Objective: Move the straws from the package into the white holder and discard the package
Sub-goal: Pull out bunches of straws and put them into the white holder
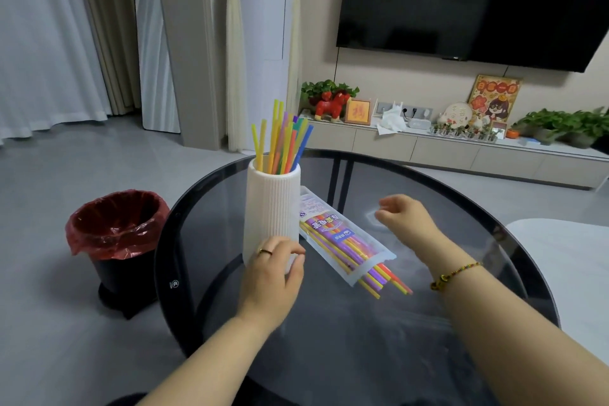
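A white ribbed holder (272,204) stands upright on the round dark glass table (428,323), with several coloured straws (285,142) sticking out of its top. My left hand (273,277) grips the holder's lower front. Just right of the holder lies the clear plastic package (342,237), flat on the glass, its open end toward me. Several straws (385,280) poke out of that opening. My right hand (405,214) hovers above the table to the right of the package, fingers loosely apart, holding nothing.
A black bin with a red liner (115,234) stands on the floor left of the table. A white surface (566,260) borders the table on the right. A low TV cabinet (461,148) with plants and ornaments runs along the far wall.
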Tool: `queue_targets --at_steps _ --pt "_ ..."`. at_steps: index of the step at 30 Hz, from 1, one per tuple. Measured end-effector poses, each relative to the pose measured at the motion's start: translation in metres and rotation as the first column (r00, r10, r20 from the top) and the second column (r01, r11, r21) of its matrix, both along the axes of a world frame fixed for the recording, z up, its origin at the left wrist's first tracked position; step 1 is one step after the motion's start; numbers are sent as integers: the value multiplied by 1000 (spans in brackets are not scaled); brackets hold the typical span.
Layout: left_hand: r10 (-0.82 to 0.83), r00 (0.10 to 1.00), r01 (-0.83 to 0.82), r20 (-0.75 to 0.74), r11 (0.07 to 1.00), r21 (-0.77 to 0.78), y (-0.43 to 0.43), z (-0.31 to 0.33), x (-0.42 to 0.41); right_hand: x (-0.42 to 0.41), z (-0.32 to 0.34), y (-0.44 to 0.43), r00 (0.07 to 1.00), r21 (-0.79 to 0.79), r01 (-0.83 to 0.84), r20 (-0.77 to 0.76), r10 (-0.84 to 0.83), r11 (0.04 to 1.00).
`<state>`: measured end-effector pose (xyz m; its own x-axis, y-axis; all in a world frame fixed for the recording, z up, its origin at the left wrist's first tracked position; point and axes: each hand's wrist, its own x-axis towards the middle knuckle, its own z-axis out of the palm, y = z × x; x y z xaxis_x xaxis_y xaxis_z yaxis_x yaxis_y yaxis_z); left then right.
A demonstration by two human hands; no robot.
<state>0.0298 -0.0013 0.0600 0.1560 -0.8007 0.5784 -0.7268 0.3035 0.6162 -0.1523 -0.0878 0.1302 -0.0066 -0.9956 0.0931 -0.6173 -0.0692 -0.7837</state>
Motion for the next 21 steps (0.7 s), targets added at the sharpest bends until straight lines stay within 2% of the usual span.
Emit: queue_targets --at_steps 3,5,7,10,14,16,21 --pt "-219 964 165 152 938 305 -6 -17 -21 -17 -24 3 990 173 58 -136 -35 983" --pt "-283 938 163 199 870 466 -14 -26 -33 -23 -37 6 973 236 86 -228 -31 968" --pt "-307 922 139 234 830 540 -21 -32 -43 -27 -48 10 960 293 81 -280 4 953" --pt "-331 898 109 289 805 584 -31 -42 -48 -29 -64 12 947 364 28 -308 92 931" --pt "-375 827 56 420 797 602 -37 -55 -48 -25 -73 6 908 368 -52 -369 197 928" --pt "-381 815 48 437 795 604 -39 -57 -48 -18 -74 3 863 372 -96 -431 264 923" --pt "-373 824 45 427 794 606 -41 -58 -47 -10 -77 -6 793 374 -106 -527 305 921"
